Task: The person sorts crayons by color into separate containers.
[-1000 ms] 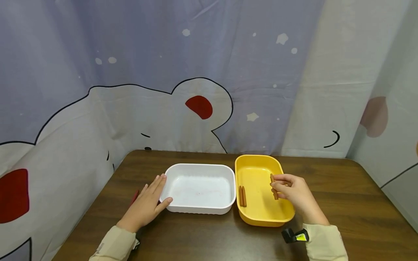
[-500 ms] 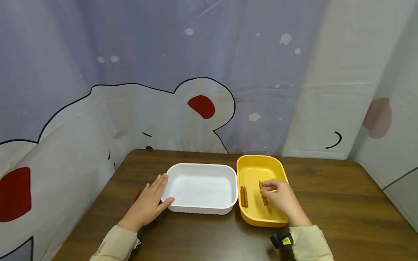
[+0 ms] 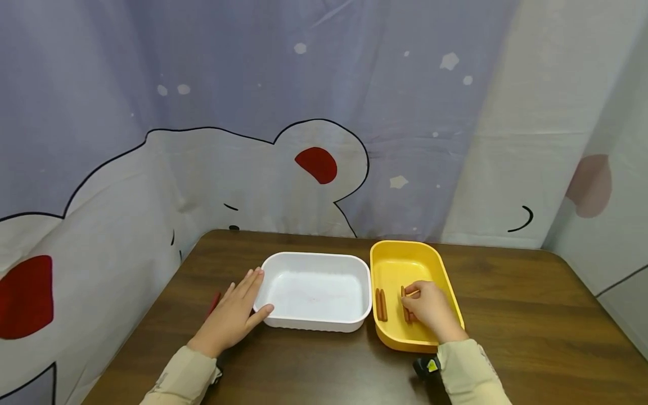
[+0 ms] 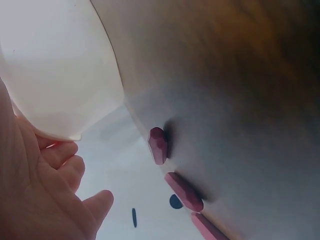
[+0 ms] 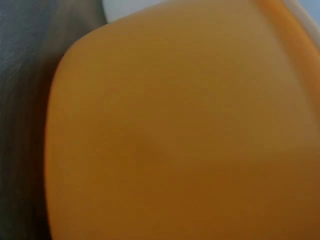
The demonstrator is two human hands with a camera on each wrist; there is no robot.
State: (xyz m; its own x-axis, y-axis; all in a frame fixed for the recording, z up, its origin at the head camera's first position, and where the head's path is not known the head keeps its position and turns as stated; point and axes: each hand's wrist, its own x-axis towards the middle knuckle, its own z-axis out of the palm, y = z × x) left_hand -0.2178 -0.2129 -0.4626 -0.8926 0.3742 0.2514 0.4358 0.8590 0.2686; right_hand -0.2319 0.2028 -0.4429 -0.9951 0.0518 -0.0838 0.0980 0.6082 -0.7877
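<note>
My right hand [image 3: 429, 306] is inside the yellow tray [image 3: 450, 281], pinching a slim brown stick [image 3: 403, 304] between thumb and fingers. The stick's lower end is low over the tray floor; whether it touches is unclear. Two similar brown sticks [image 3: 381, 305] lie side by side along the tray's left wall. My left hand [image 3: 230, 318] rests with fingers extended against the left end of the white tray [image 3: 316, 325]. The left wrist view shows its fingertips at that tray's rim [image 4: 60, 136]. The yellow tray's outer wall [image 5: 175, 125] fills the right wrist view, where the hand is hidden.
Left of my left hand, several reddish faceted pieces [image 4: 158, 145] lie on the table, mostly hidden in the head view. The two trays stand close together on the brown wooden table [image 3: 516, 315]. A patterned curtain [image 3: 243, 180] hangs behind the table.
My right hand has moved left and lower within the yellow tray, carrying the brown stick towards the two lying sticks. My left hand has stayed at the white tray.
</note>
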